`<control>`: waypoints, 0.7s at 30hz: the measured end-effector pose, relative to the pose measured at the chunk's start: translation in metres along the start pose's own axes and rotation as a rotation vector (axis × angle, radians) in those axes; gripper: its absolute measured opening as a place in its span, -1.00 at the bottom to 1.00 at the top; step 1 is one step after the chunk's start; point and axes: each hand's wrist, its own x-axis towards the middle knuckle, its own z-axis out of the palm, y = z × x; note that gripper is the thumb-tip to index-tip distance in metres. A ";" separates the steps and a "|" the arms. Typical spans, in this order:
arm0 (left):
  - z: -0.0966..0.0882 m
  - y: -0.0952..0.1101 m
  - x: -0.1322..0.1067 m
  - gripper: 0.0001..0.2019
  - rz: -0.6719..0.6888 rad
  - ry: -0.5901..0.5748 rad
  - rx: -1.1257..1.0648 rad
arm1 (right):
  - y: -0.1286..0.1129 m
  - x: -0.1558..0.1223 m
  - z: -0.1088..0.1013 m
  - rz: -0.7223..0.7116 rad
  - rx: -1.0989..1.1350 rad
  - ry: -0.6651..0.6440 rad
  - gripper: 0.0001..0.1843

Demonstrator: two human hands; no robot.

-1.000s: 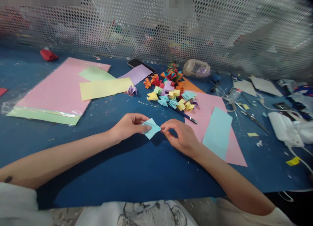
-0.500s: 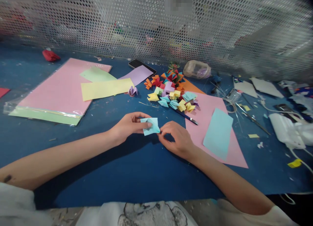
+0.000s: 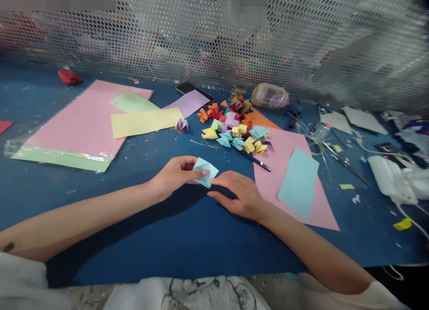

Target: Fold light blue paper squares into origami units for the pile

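Note:
A small light-blue folded paper square (image 3: 205, 167) is held above the blue table, creased and turned corner-up. My left hand (image 3: 176, 175) pinches it from the left, with the thumb lying over its face and the fingers behind. My right hand (image 3: 239, 191) is at the paper's lower right corner; its index fingertip touches the edge, while the thumb is apart below. Just beyond the hands lies a heap of folded paper pieces (image 3: 231, 129) in several colours. One purple folded piece (image 3: 182, 125) sits alone to the left of the heap.
A pink sheet (image 3: 268, 176) bears a light-blue paper strip (image 3: 299, 182) on the right. A knife-like tool (image 3: 258, 161) lies by the heap. Left are plastic-wrapped sheets (image 3: 77, 122) and a yellow strip (image 3: 144, 123). A phone (image 3: 187, 87), clear container (image 3: 270, 95) and perforated metal screen (image 3: 187, 37) stand behind.
The paper square has been turned in my left hand, so a corner now points up. My right thumb and index finger have parted, and the index has shifted left along the paper's lower edge.

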 end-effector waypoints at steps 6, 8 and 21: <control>-0.003 0.000 0.000 -0.80 0.005 -0.022 0.078 | 0.003 0.003 -0.011 0.137 -0.037 0.191 -0.73; -0.003 0.001 -0.001 -0.80 -0.006 -0.027 0.094 | 0.006 0.003 -0.012 0.200 -0.025 0.180 -0.74; -0.003 0.002 -0.001 -0.80 -0.008 -0.063 0.096 | 0.006 0.003 -0.012 0.316 0.171 0.149 -0.80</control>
